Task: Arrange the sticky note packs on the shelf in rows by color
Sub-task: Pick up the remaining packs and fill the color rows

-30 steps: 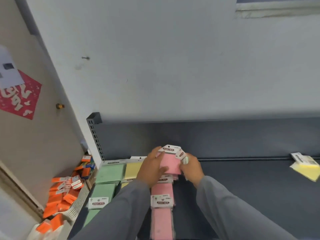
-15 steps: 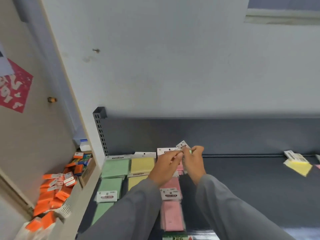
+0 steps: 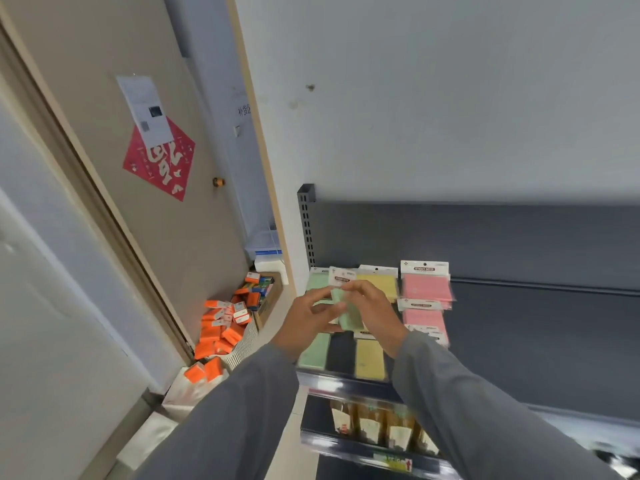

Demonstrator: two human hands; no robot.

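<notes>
A green sticky note pack (image 3: 347,308) with a white header card is held above the dark shelf (image 3: 540,337). My left hand (image 3: 308,323) and my right hand (image 3: 375,313) both grip it, one on each side. Under the hands lie three rows of packs on the shelf's left end: a green row (image 3: 313,351), a yellow row (image 3: 370,363) and a pink row (image 3: 426,289). My hands and sleeves hide the middle of the green and yellow rows.
A slotted upright (image 3: 306,223) marks the shelf's left end. A lower shelf (image 3: 377,431) holds bagged goods. On the floor to the left lie several orange packs (image 3: 221,330) in a basket and a box, beside a door (image 3: 138,202).
The pink pack held a second ago now lies at the back of the pink row. My hands moved left and now hold a green pack. The view swung left.
</notes>
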